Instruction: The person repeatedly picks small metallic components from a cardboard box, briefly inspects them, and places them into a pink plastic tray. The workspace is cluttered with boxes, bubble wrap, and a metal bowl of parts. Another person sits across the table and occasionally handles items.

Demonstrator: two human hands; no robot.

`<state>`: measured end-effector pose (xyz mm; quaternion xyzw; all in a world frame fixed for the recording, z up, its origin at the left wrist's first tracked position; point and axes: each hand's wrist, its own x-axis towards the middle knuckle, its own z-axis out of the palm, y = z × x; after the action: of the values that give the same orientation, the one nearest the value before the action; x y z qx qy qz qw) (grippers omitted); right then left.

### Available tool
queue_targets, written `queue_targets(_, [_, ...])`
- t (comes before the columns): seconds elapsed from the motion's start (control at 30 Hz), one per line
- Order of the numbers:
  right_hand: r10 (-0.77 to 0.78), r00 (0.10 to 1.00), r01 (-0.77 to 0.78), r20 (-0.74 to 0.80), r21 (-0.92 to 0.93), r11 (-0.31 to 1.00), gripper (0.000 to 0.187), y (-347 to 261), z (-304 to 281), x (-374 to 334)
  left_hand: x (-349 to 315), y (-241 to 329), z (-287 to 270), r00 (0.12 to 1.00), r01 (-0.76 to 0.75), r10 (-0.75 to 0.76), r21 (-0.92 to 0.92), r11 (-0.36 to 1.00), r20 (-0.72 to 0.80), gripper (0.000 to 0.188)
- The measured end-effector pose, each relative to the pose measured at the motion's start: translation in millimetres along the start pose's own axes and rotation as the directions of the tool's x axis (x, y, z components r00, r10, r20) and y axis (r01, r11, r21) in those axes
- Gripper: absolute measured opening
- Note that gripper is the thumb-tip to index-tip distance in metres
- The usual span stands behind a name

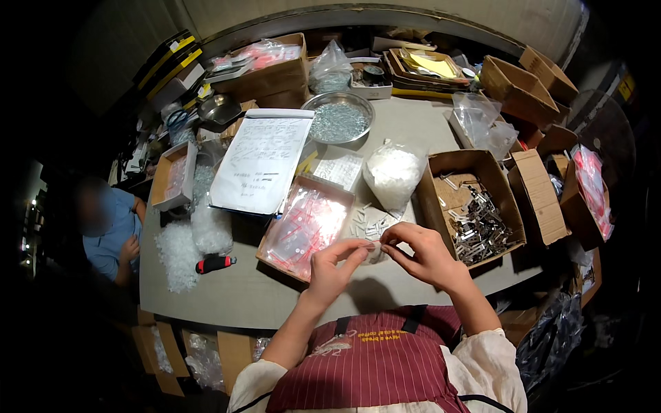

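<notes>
Over the front of the table, my left hand [336, 270] and my right hand [425, 256] meet, fingertips pinched together. Between them is a small whitish piece [374, 246], too small to make out exactly. Just beyond the fingers lie several small pale tube-like pieces [365, 221]. A clear plastic bag of white pieces [394, 173] stands behind those. To the left of my left hand, a shallow cardboard box [264, 253] holds clear plastic bags with red edges [306, 230]. On the right, an open cardboard box [441, 184] contains small shiny metal parts [482, 224].
A clipboard with written sheets [261, 162] lies left of centre, near a metal bowl of small parts [339, 118]. A red and black screwdriver handle [215, 264] rests beside clear bags [177, 255]. Cardboard boxes crowd the back and right. A person in blue [110, 230] is at left.
</notes>
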<state>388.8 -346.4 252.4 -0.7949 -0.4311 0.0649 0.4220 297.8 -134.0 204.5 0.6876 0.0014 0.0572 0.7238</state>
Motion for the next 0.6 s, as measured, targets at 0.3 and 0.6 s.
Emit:
queue_targets(0.3, [-0.014, 0.992, 0.028, -0.122, 0.116, 0.993, 0.025, -15.5, 17.3, 9.4, -2.7, 14.2, -8.4, 0.989, -0.112, 0.127, 0.17, 0.979, -0.079, 0.011])
queue_targets(0.6, [-0.191, 0.981, 0.191, -0.028, -0.026, 0.981, 0.013, -20.7, 28.6, 10.1, -16.9, 23.9, -11.2, 0.981, -0.175, 0.191, 0.297, 0.939, -0.027, 0.011])
